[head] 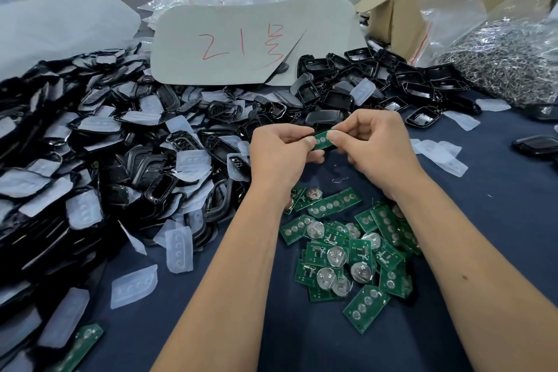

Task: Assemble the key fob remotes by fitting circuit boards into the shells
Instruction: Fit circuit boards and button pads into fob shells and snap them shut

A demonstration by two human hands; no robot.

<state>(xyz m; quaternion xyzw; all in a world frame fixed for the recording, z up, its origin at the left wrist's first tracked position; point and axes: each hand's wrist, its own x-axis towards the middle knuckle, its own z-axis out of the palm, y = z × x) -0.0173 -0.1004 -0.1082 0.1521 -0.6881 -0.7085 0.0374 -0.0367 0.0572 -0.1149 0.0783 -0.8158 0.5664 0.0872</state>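
Green circuit boards [350,254] lie in a loose heap on the dark blue worktop [498,220], closest to the viewer, between the two bare forearms; several carry round silver battery clips. Left of that heap, translucent white rubber button pads [178,249] are scattered on the cloth, and one more green board [80,344] lies far to the left at the near edge.

Just beyond the heap, both hands meet over the worktop. The left hand [279,154] grips a black shell [324,146] from the left, its fingers curled round it with the thumb on top. The right hand [376,145] pinches the other end, thumb and forefinger pressed on the single circuit board [321,139] that lies in the open shell, round contact pads facing up.

Left of and beyond the heap, a large pile of black shells [99,142] mixed with white pads covers the worktop. Further back, beyond the hands, a grey card [241,39] with red handwriting leans on the pile. Right of the card, more empty black shells [416,84] lie in front of an open cardboard box [392,24] and a clear bag of metal rings [510,57].
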